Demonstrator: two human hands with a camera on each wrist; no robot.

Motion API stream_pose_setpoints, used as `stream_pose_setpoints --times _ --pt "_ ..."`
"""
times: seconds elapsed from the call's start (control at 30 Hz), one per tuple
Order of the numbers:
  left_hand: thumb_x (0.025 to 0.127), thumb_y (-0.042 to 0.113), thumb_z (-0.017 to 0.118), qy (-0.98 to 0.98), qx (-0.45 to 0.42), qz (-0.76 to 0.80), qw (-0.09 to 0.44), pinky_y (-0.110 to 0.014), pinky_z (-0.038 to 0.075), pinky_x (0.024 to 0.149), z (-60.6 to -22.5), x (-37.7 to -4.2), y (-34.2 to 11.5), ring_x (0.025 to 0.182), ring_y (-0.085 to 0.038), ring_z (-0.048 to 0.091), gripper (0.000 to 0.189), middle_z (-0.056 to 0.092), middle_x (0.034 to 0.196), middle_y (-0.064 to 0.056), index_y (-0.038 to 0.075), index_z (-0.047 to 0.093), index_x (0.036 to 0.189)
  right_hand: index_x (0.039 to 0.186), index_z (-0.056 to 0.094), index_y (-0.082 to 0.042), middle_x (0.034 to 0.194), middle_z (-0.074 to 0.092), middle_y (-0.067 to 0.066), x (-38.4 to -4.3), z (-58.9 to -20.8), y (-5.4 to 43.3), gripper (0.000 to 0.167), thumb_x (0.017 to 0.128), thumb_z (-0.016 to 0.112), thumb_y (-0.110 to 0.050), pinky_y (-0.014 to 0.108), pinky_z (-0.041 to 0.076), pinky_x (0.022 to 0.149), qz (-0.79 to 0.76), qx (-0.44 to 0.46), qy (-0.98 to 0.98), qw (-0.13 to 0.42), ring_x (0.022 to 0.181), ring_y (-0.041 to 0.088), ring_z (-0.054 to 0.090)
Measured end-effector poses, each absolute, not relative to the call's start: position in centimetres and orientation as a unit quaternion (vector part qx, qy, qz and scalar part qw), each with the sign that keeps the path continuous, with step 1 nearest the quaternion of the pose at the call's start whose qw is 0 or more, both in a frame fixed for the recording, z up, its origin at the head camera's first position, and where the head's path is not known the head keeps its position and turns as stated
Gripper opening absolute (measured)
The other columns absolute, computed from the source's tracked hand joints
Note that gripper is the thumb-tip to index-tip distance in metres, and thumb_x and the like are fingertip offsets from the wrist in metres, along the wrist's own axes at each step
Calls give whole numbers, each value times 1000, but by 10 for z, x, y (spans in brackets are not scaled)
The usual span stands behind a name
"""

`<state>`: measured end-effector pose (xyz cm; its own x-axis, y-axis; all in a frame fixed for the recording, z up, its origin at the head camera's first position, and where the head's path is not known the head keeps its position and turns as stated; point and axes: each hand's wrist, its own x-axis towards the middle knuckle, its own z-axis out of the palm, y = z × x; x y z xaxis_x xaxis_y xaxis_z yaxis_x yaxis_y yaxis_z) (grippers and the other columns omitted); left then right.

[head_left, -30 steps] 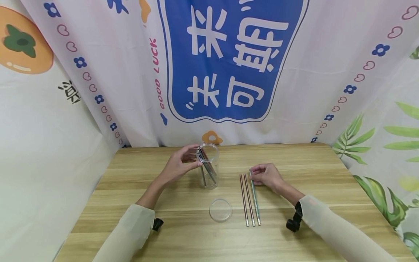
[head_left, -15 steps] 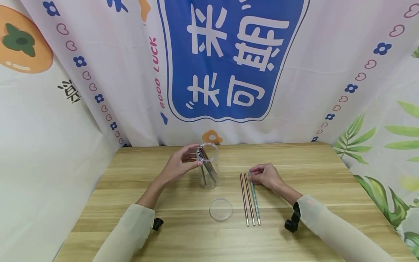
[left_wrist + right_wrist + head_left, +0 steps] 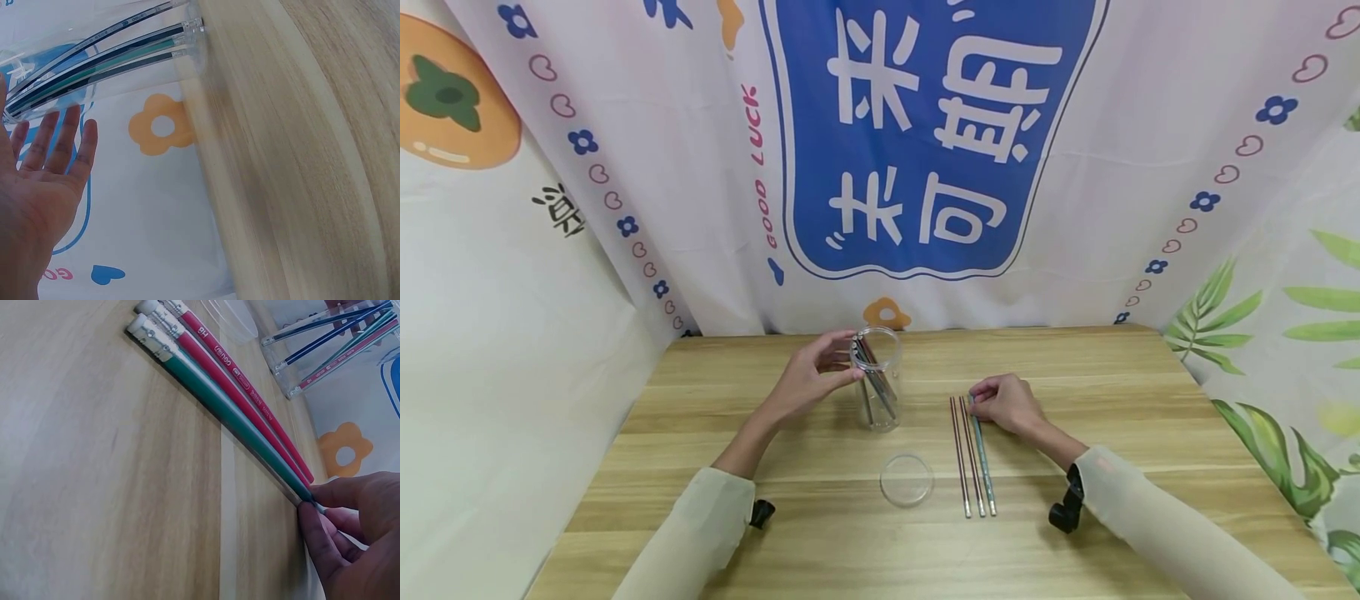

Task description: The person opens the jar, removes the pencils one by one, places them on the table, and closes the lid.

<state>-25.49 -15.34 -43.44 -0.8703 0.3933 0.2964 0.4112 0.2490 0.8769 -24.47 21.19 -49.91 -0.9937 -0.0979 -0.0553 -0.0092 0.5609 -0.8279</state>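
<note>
A clear plastic jar (image 3: pixel 887 410) stands toward the back of the table with several pencils (image 3: pixel 125 59) leaning inside. My left hand (image 3: pixel 805 379) holds it near the open rim, thumb on the front and fingers round the far side. On the table to the right, two red pencils (image 3: pixel 240 389) lie side by side, eraser ends toward me. A green pencil (image 3: pixel 228 417) lies along their right side. My right hand (image 3: pixel 1009 404) pinches its far end between thumb and fingers; the tip is mostly hidden by them.
A round clear lid (image 3: pixel 906 481) lies flat in front of the jar, left of the pencils. The wooden table (image 3: pixel 700 417) ends at a printed cloth (image 3: pixel 722 292) hanging behind it. Dark wrist devices (image 3: pixel 1063 515) sit under both sleeves.
My right hand has shifted slightly left, bringing the green pencil closer against the red ones. The left hand and the jar have stayed in place.
</note>
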Motion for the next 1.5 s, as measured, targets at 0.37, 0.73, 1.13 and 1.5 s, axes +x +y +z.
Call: stream_pose_setpoints --times 0.37,0.73,1.13,1.5 --pt "93 12 83 -790 -257 -557 10 -43 60 102 -436 -255 -154 117 -32 71 61 69 134 -16 9 57 149 102 79 2 84 75 4 -245 -501 210 20 85 86 -4 21 60 61 -459 -32 887 42 70 11 70" --pt "93 12 83 -790 -256 -557 8 -44 60 103 -435 -255 -154 118 -33 70 62 69 134 -17 9 57 149 102 78 2 85 75 5 -244 -500 210 19 86 86 -4 21 59 61 -454 -43 889 39 70 12 70" --pt "93 13 84 -790 -254 -558 7 -43 60 102 -434 -254 -154 117 -32 70 62 69 134 -16 10 57 149 113 75 6 95 77 11 -245 -486 213 25 93 80 -7 30 65 68 -465 -62 882 42 77 20 73" --pt "94 14 83 -792 -253 -555 3 -45 60 103 -433 -254 -154 117 -33 70 62 69 134 -16 11 57 150 115 77 2 105 79 11 -249 -461 212 26 93 82 -12 24 62 77 -442 -128 888 2 95 24 75"
